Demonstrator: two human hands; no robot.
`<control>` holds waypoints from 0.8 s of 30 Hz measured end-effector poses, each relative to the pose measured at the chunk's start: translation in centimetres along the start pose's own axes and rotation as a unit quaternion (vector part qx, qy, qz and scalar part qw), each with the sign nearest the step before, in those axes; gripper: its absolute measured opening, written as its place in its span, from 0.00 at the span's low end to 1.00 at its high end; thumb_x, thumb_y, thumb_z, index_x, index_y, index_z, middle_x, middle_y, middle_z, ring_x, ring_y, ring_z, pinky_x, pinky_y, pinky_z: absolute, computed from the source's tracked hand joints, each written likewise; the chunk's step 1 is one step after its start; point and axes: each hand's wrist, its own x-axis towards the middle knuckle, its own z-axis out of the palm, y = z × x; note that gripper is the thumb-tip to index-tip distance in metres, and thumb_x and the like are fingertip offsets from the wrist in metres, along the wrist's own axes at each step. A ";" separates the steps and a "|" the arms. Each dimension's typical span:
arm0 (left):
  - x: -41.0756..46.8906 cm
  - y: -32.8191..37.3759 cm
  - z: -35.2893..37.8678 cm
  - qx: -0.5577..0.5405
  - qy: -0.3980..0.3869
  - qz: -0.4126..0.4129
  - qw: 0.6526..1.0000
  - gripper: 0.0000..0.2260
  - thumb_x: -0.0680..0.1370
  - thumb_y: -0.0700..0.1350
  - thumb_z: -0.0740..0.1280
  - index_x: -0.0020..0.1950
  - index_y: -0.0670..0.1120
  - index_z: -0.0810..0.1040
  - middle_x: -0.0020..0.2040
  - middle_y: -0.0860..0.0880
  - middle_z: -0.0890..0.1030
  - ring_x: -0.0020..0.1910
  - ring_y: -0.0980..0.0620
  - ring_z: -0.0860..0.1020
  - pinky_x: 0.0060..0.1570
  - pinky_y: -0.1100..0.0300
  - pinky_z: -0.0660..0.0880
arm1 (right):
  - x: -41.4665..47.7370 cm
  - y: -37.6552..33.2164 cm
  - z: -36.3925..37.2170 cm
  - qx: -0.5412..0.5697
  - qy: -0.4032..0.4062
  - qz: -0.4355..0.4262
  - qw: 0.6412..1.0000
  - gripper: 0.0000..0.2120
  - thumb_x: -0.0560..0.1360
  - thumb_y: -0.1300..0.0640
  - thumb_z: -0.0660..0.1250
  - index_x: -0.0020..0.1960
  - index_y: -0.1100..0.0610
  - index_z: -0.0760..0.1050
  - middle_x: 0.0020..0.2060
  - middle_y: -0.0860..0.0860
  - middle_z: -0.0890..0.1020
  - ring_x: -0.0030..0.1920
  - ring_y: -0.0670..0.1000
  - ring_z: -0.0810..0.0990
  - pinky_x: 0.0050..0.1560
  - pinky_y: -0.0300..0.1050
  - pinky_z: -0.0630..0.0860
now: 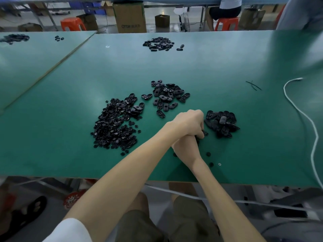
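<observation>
My left hand [189, 122] lies over my right hand [185, 147] just above the near middle of the green table [70, 154]. The left fingers curl down round a small black plastic part [204, 133] that peeks out between the two hands. My right hand reaches up to the same part from below, with its fingers mostly covered by the left hand. A heap of black oval parts [222, 124] lies right beside the hands. Another heap of oval parts [167, 96] sits behind them. A wide pile of small round black parts [113, 127] spreads to the left.
Loose round pieces [208, 154] and a tiny white ring [219, 164] lie near my right wrist. A white cable [312, 126] runs along the right side, with black ties [253, 85] beyond it. A far pile of black parts [159, 44] sits near the back edge. Boxes, stools and a seated person are behind.
</observation>
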 end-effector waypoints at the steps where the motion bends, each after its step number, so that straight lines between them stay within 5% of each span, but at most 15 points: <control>1: 0.0 -0.3 -0.1 -0.032 0.015 0.007 0.999 0.08 0.75 0.44 0.77 0.50 0.43 0.81 0.48 0.48 0.82 0.44 0.45 0.80 0.42 0.56 0.78 | 0.2 0.0 0.3 0.106 0.049 0.018 0.993 0.32 0.75 0.78 0.28 0.55 0.57 0.65 0.45 0.54 0.72 0.47 0.49 0.73 0.43 0.42 0.63; 3: -0.4 -1.0 -0.7 -0.137 0.065 0.009 0.988 0.09 0.75 0.44 0.77 0.49 0.44 0.78 0.46 0.50 0.80 0.43 0.48 0.78 0.41 0.62 0.75 | 0.3 -0.1 1.4 0.288 0.032 0.084 0.953 0.14 0.85 0.68 0.51 0.45 0.55 0.66 0.36 0.49 0.71 0.37 0.44 0.73 0.39 0.38 0.67; 5: -1.0 -2.0 -1.7 -0.261 0.124 -0.001 0.957 0.13 0.75 0.44 0.78 0.52 0.44 0.76 0.48 0.48 0.82 0.45 0.50 0.80 0.43 0.63 0.75 | 0.4 0.1 1.4 0.409 0.050 0.070 0.909 0.08 0.81 0.65 0.65 0.46 0.55 0.72 0.34 0.49 0.78 0.35 0.45 0.80 0.40 0.38 0.75; 8: -2.6 -4.0 -3.0 -0.396 0.168 -0.001 0.903 0.13 0.76 0.40 0.77 0.57 0.42 0.79 0.44 0.47 0.84 0.40 0.54 0.82 0.40 0.62 0.78 | 0.1 0.8 1.4 0.474 0.110 0.034 0.873 0.03 0.81 0.62 0.68 0.53 0.56 0.79 0.39 0.51 0.85 0.36 0.47 0.84 0.41 0.37 0.78; 11: -4.2 -5.9 -3.2 -0.416 0.191 -0.003 0.889 0.08 0.77 0.39 0.76 0.55 0.42 0.83 0.42 0.47 0.86 0.38 0.56 0.83 0.43 0.59 0.80 | 0.3 1.1 1.4 0.540 0.129 0.064 0.829 0.02 0.83 0.57 0.68 0.55 0.53 0.79 0.42 0.49 0.86 0.39 0.48 0.85 0.39 0.41 0.79; 15: -5.7 -7.1 -2.0 -0.439 0.204 -0.042 0.874 0.08 0.76 0.39 0.76 0.53 0.38 0.83 0.46 0.42 0.88 0.42 0.52 0.84 0.51 0.53 0.82 | 0.4 1.0 1.3 0.550 0.139 0.060 0.821 0.04 0.83 0.55 0.68 0.57 0.54 0.80 0.44 0.47 0.88 0.41 0.47 0.86 0.39 0.39 0.80; 20: -6.7 -8.3 -1.1 -0.418 0.203 -0.053 0.884 0.07 0.76 0.42 0.77 0.50 0.40 0.83 0.45 0.42 0.87 0.42 0.51 0.85 0.43 0.59 0.80 | 0.2 1.2 1.2 0.553 0.152 0.054 0.818 0.04 0.82 0.61 0.69 0.54 0.55 0.81 0.43 0.48 0.88 0.39 0.48 0.86 0.37 0.40 0.79; 24: -7.5 -10.5 -2.8 -0.295 0.197 -0.061 0.933 0.03 0.79 0.43 0.74 0.51 0.44 0.84 0.44 0.46 0.87 0.39 0.53 0.86 0.38 0.59 0.81 | 0.3 1.2 1.2 0.563 0.157 0.060 0.809 0.03 0.81 0.63 0.70 0.53 0.56 0.81 0.40 0.50 0.87 0.38 0.48 0.85 0.36 0.40 0.78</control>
